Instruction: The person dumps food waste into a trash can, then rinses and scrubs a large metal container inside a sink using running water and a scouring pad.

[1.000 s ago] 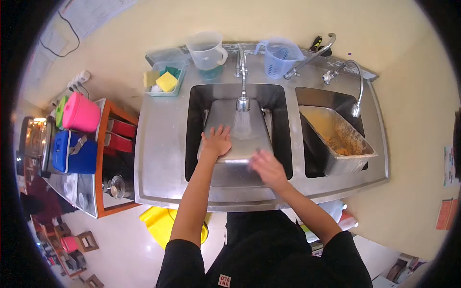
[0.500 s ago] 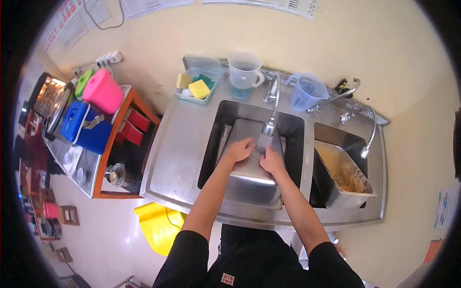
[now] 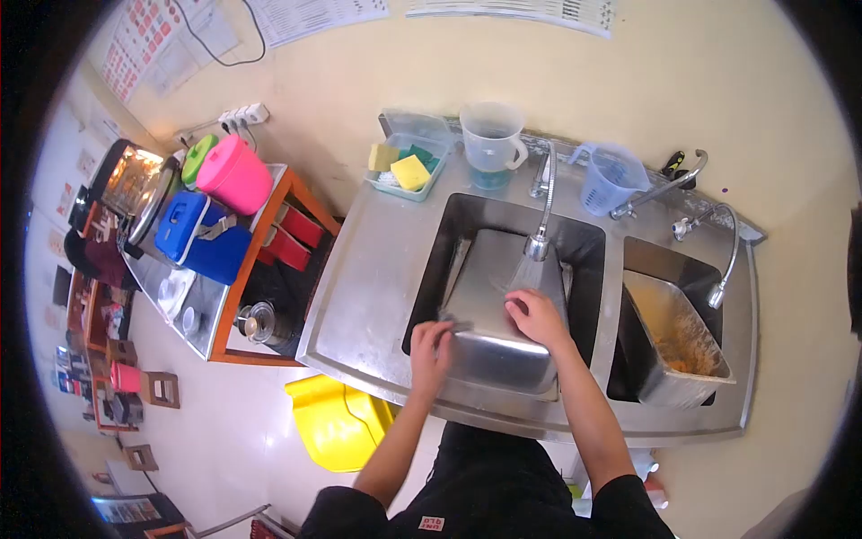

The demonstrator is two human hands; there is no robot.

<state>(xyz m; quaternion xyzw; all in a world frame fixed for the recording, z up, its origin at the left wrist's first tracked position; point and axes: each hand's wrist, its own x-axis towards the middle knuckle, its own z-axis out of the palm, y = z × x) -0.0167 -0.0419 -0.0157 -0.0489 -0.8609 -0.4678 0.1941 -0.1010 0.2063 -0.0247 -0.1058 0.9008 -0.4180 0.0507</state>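
An upturned stainless steel pan (image 3: 489,296) lies in the left sink basin (image 3: 588,305), its smooth base facing up. Water sprays onto it from the hose faucet (image 3: 537,244) above. My left hand (image 3: 431,355) is at the pan's near left side, fingers apart and slightly bent; they are a little blurred, and a dark smear shows by the fingertips. Resting over the pan's right half, beneath the spray, is my right hand (image 3: 537,319), its fingers loosely spread and holding nothing visible.
A food-soiled metal pan (image 3: 687,386) sits tilted in the right basin. Along the back stand a sponge box (image 3: 400,190), a clear pitcher (image 3: 492,135) and a bluish measuring jug (image 3: 612,180). A yellow bin (image 3: 337,431) is on the floor, left of me.
My hands have moved apart and toward me: the left to the pan's near left side, the right lower on its right half. The whole view has shifted slightly.
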